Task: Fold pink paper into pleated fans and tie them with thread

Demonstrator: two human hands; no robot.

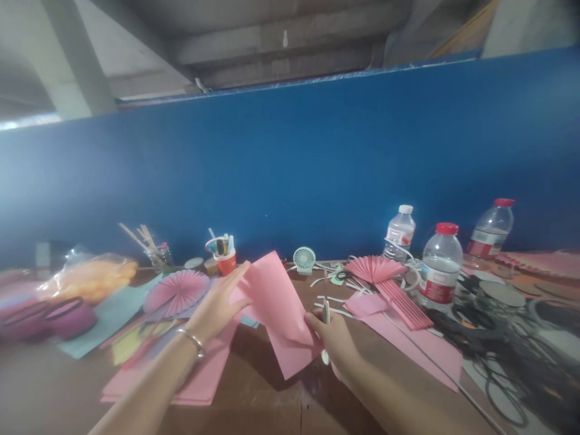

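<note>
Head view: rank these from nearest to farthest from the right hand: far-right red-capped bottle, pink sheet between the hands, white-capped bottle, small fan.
1. Pink sheet: touching the right hand.
2. Small fan: at the back, slightly left.
3. White-capped bottle: at the back, to the right.
4. Far-right red-capped bottle: at the back, farther right.

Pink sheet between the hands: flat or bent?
Bent: the pink sheet curves over near the right hand. Cannot tell whether it's creased.

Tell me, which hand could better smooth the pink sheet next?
Probably the left hand, spread open at the pink sheet. The right hand seems busier, pinching that sheet's right edge and holding a slim pale object.
</note>
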